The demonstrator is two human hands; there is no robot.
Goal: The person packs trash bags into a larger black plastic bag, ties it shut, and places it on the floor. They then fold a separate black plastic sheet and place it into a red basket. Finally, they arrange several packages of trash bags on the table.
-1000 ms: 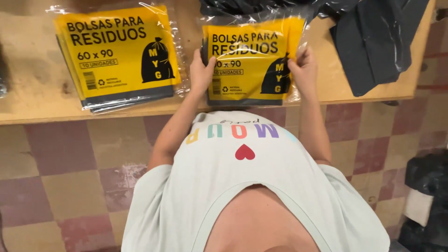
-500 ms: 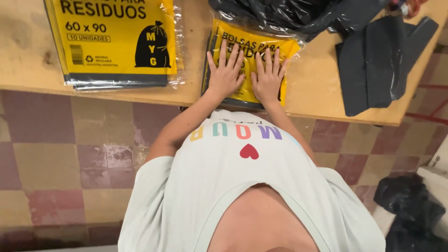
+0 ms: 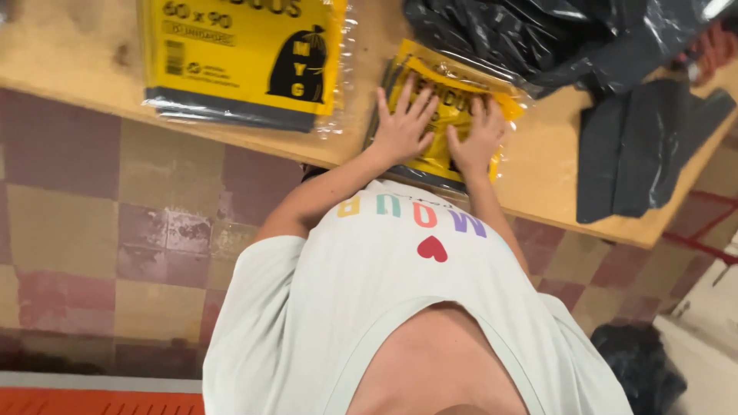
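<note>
Yellow plastic crinkles under our palms: the small yellow packet [image 3: 442, 115] of folded bags lies at the near edge of the wooden counter [image 3: 538, 177], its long axis running away from us, and both hands rest flat on top of it, left hand [image 3: 401, 127] on its left half and right hand [image 3: 478, 138] on its right, fingers spread wide in a pressing grip that closes round nothing. Just beside it to the left sits a larger yellow pack [image 3: 242, 58], with loose black bags [image 3: 538, 38] heaped behind and a folded dark stack [image 3: 638, 150] to the right, so bare wood remains only between packet and stack. Below the edge lies checkered tile floor [image 3: 115, 230].
</note>
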